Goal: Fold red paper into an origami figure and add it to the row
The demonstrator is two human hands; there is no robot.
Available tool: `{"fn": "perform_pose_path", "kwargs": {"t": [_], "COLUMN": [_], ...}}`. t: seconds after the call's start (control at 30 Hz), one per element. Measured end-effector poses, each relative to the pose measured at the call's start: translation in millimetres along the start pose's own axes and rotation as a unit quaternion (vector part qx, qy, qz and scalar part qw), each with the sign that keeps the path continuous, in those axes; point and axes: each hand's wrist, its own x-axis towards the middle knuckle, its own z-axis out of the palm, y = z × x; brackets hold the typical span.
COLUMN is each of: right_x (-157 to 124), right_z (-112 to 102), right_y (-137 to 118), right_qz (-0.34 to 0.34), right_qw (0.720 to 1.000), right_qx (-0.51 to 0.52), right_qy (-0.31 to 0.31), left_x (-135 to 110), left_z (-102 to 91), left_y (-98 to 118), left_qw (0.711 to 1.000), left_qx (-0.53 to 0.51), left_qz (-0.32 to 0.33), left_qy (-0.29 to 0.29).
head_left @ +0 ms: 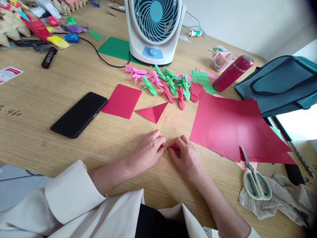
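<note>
Pinched at the grip, between the fingertips of left hand (151, 148) and right hand (187, 158): small piece of red paper (167, 148); largely hidden by the fingers, with fold shape not discernible; under the grip, wood-grain table (119, 135); just beyond the grip, slightly left: creased red triangle (152, 113), lying separate from both hands; farther left of the triangle: red square paper (122, 100), near black smartphone (79, 114), screen dark; beyond the triangle, ahead of the grip: cluster of folded paper figures (170, 82) in pink, green and red, partly overlapping; right of the grip: large red sheets (228, 125), stacked out of line; at the near edge of the sheets: scissors (251, 168), blades over red paper, handles over crumpled cloth (279, 198); far ahead of the grip, behind the figures: white fan (132, 36), with green sheet (115, 49) partly beneath; far ahead and right of the grip: red flask (232, 73), lying tilted in view, near teal bag (279, 82); far ahead and left: black cylinder (49, 57).
</note>
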Motion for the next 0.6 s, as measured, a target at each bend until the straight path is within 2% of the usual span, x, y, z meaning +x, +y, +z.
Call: {"fn": "perform_pose_path", "kwargs": {"t": [0.27,0.47,0.6], "right_x": [-4,-6,-7], "right_z": [-7,-9,-11], "right_y": [10,15,12], "right_qz": [-0.005,-0.014,-0.017], "right_qw": [0.997,0.999,0.999], "right_qx": [0.077,0.046,0.036], "right_qy": [0.007,0.012,0.002], "left_x": [4,2,0], "left_z": [1.7,2.8,3.8], "left_y": [2,2,-1], "left_qw": [1.000,1.000,0.999], "left_qx": [0.017,0.005,0.016], "left_qz": [-0.013,-0.002,0.032], "left_qy": [0.004,0.009,0.006]}}
